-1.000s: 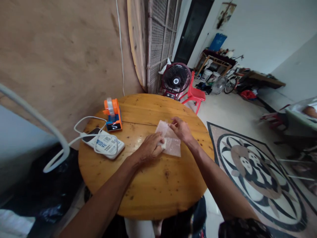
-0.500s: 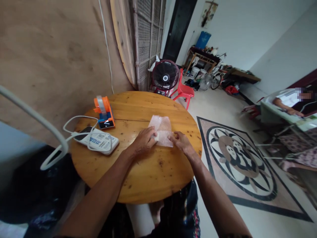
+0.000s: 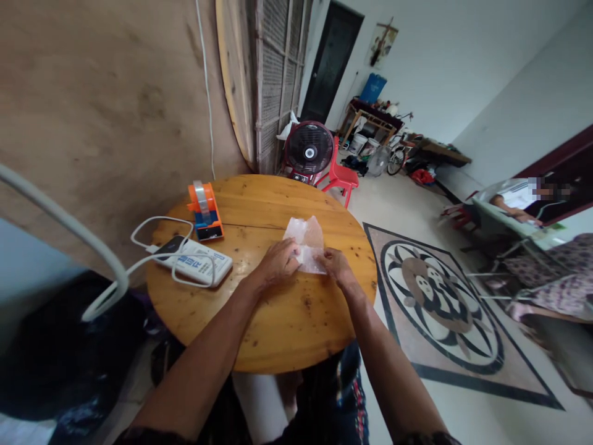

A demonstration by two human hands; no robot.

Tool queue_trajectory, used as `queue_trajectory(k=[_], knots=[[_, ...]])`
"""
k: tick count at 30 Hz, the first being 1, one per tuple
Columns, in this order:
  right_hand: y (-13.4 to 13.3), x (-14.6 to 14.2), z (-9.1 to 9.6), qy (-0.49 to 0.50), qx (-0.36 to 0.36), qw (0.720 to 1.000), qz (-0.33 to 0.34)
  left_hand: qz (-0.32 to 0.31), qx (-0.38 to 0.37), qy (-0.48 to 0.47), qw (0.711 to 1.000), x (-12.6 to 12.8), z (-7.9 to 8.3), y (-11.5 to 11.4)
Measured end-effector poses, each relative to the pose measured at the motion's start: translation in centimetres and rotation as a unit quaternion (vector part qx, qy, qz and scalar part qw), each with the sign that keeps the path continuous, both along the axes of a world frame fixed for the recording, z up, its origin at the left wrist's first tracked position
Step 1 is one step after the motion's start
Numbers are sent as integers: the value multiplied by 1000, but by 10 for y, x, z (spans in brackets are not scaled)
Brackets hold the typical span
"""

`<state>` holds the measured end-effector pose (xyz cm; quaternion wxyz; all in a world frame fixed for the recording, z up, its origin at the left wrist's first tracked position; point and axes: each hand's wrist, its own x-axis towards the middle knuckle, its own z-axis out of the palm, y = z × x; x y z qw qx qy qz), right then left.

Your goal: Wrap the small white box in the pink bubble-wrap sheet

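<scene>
A thin, translucent pinkish wrapper [image 3: 306, 238] lies on the round wooden table [image 3: 278, 315], its far edge lifted off the wood. My left hand [image 3: 277, 262] rests on its left near corner, fingers curled down on a small white object [image 3: 304, 254] under the sheet. My right hand [image 3: 334, 264] pinches the wrapper's near right edge with bent fingers. Both forearms reach in from the bottom of the view.
An orange and blue tape dispenser [image 3: 204, 211] stands at the table's left back. Beside it lie a white power bank [image 3: 199, 264] with a dark phone and a looped white cable [image 3: 157, 244]. Beyond the table are a red fan [image 3: 308, 150], a red chair [image 3: 339, 176] and a person seated at right.
My right hand has come from the wrapper's far edge to its near right edge. The far side of the sheet now stands up. My view has swung a little.
</scene>
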<state>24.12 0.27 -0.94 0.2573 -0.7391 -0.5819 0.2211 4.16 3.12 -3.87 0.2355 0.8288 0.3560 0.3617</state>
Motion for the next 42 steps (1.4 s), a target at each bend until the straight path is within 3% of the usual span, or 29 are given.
queue_trajectory(k=[9,18,26,32,35,38,42], knots=[[1,-15,8,24,67,997,-14,-5,-16,7,1000,-2,15,-4],[6,-41,23,50,74,996,16,-10,-54,3,999,-3,21,-5],[10,-59,34,53,23,998,30,-22,-87,-20,996,-6,27,-7],[10,-60,32,74,9,996,49,1,-171,-56,984,-7,26,-9],[8,-59,36,85,-6,993,80,-22,-190,-90,977,-7,21,-8],[6,-58,41,105,-24,987,116,-47,-192,-123,972,-6,14,-6],[5,-58,41,136,-64,980,131,-26,-157,-125,979,-5,7,-1]])
